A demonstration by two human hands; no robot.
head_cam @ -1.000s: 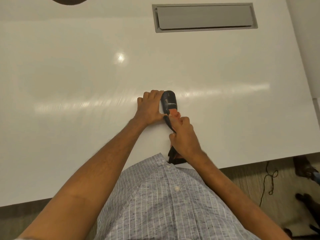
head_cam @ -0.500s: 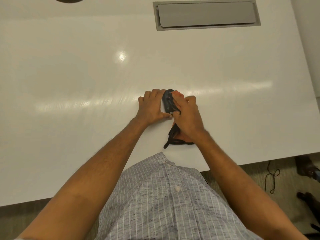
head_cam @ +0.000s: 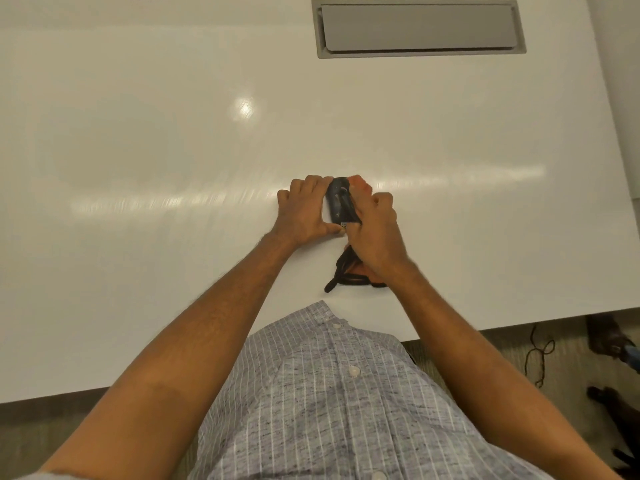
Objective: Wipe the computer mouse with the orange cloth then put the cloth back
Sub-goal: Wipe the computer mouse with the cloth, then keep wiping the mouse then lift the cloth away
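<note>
A dark computer mouse lies on the white table, straight ahead of me. My left hand grips its left side and holds it in place. My right hand is closed on the orange cloth and presses it against the mouse's right side. An orange tip of the cloth shows past my fingers at the far end. The cloth's dark-edged tail trails out under my right wrist onto the table. Most of the cloth is hidden by my hand.
A grey cable hatch is set into the table at the far right. The table's near edge runs just in front of my shirt. On the floor at the right lie a dark cable and some dark objects.
My right hand with the cloth has slid from the mouse's near end forward along its right side. The cloth's tail followed it farther onto the table. The left hand stayed put.
</note>
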